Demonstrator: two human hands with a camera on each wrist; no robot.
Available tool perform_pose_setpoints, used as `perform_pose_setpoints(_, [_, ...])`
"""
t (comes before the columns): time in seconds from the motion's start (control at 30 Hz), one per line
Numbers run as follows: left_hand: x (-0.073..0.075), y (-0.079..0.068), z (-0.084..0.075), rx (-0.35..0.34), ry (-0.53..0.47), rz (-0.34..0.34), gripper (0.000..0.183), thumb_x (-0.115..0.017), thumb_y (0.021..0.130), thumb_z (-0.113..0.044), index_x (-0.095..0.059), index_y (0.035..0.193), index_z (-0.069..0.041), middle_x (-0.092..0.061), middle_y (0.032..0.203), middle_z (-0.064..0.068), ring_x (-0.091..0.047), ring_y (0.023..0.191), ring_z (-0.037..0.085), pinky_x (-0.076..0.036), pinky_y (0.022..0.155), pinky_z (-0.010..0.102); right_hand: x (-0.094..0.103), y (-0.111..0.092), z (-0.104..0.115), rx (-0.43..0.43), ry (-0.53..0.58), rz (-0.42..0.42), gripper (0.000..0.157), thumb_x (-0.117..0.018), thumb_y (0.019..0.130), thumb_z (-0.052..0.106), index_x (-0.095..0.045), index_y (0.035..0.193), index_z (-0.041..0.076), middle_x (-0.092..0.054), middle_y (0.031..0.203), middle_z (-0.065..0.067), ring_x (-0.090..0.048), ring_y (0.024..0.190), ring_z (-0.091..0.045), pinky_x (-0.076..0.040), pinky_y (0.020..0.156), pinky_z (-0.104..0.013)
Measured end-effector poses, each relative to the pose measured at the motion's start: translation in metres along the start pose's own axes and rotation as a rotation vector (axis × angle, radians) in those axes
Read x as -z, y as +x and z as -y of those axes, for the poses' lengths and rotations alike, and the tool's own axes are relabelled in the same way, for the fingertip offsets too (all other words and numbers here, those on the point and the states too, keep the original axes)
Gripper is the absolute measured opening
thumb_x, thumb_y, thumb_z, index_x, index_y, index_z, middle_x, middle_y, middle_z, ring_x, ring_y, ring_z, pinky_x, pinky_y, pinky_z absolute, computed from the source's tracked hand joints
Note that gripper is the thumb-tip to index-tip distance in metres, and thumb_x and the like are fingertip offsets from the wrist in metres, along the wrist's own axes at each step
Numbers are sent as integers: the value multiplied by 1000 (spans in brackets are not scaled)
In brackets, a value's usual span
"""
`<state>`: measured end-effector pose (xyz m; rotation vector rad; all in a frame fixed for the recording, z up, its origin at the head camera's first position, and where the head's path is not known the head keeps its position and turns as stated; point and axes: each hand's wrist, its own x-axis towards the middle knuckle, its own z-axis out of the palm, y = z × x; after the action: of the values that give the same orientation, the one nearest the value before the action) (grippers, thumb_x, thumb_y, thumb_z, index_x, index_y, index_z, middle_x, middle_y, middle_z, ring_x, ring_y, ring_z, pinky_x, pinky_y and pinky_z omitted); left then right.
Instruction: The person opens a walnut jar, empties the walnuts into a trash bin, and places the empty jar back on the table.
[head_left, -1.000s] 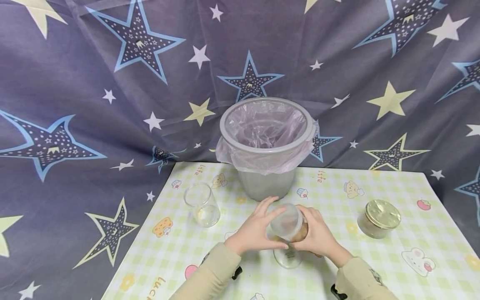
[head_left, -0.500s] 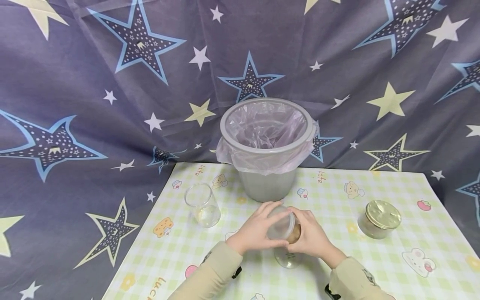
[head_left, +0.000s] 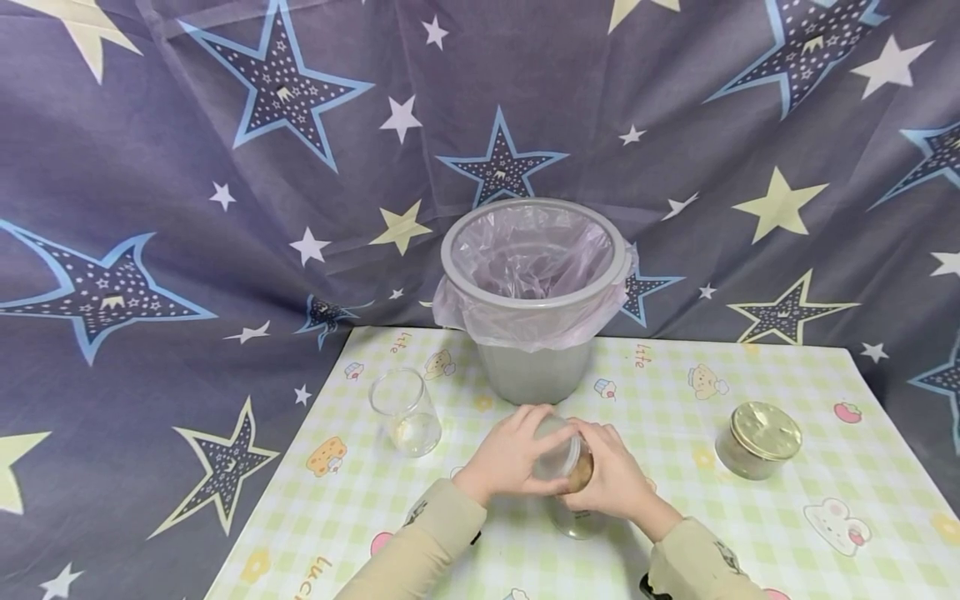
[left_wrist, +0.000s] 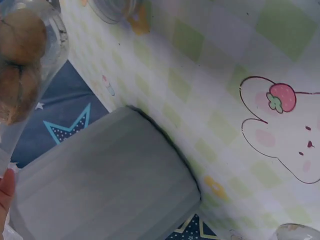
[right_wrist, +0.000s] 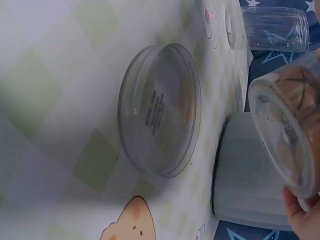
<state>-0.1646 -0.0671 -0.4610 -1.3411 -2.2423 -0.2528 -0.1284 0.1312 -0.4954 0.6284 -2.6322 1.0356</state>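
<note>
Both hands hold a clear plastic jar (head_left: pixel 553 460) above the table's middle. Round brown pieces with dark cracks (left_wrist: pixel 21 42) show through its wall; their exact kind is unclear. My left hand (head_left: pixel 508 458) grips the jar's left side, and my right hand (head_left: pixel 617 477) grips the other side. The jar is tilted, its pale translucent round end (right_wrist: pixel 282 137) plain in the right wrist view. Below it a clear round lid (right_wrist: pixel 160 112) with small print lies on the cloth, partly hidden by the hands in the head view.
Behind the hands stands a grey bin (head_left: pixel 534 375) with a thin pinkish liner (head_left: pixel 525 325). A clear open jar (head_left: pixel 408 412) is at the left. A jar with a gold-coloured lid (head_left: pixel 765 431) stands at the right. The checked tablecloth (head_left: pixel 675 567) meets a star-patterned curtain (head_left: pixel 225 358).
The hands and jar have shifted slightly left, and the right hand has drawn in closer to the left one. The jar looks turned a little. The other containers stay put.
</note>
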Motion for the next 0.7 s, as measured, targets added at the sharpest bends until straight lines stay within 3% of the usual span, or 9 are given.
perform_pose_setpoints(0.13, [1, -2, 1, -10, 30, -22, 70, -65, 75, -62, -54, 131, -19, -54, 117, 17, -58, 103, 27, -56, 77, 32, -1, 1, 3, -8, -17, -8, 98, -90, 46, 31, -48, 132, 9, -62, 116, -4, -44, 91, -10, -48, 72, -30])
perform_pose_setpoints(0.27, [-2, -5, 1, -2, 21, -41, 63, -34, 92, -65, -52, 131, -19, -54, 116, 19, -59, 99, 28, -57, 74, 32, -3, -1, 6, -32, -31, -8, 100, -90, 46, 32, -48, 133, 7, -62, 115, -4, -44, 89, -9, -48, 69, -28])
perform_pose_setpoints(0.33, [-5, -7, 1, 11, -2, -54, 67, -19, 94, -64, -51, 131, -19, -53, 114, 20, -59, 98, 27, -57, 73, 31, -4, -2, 9, -40, -31, -10, 100, -91, 46, 31, -48, 133, 6, -62, 114, -4, -43, 88, -9, -47, 67, -27])
perform_pose_setpoints(0.4, [-6, -8, 0, 30, -17, -66, 69, -13, 94, -63, -51, 130, -19, -53, 114, 19, -59, 97, 26, -57, 72, 31, -5, -2, 11, -42, -34, -20, 100, -91, 46, 31, -48, 133, 5, -62, 112, -4, -43, 87, -9, -47, 65, -26])
perform_pose_setpoints(0.53, [-9, -9, -4, 122, -66, -74, 62, -19, 96, -58, -53, 128, -16, -53, 111, 17, -59, 94, 25, -57, 69, 31, -10, -2, 13, -22, -89, -75, 98, -91, 44, 32, -50, 129, 6, -63, 106, -4, -43, 85, -10, -44, 63, -24])
perform_pose_setpoints(0.7, [-8, -4, -14, 390, -169, -19, 53, -40, 94, -47, -53, 130, -11, -55, 108, 17, -60, 91, 26, -55, 68, 35, -13, 3, 13, -14, -200, -157, 96, -91, 43, 37, -52, 127, 8, -61, 102, -8, -43, 86, -19, -43, 70, -32])
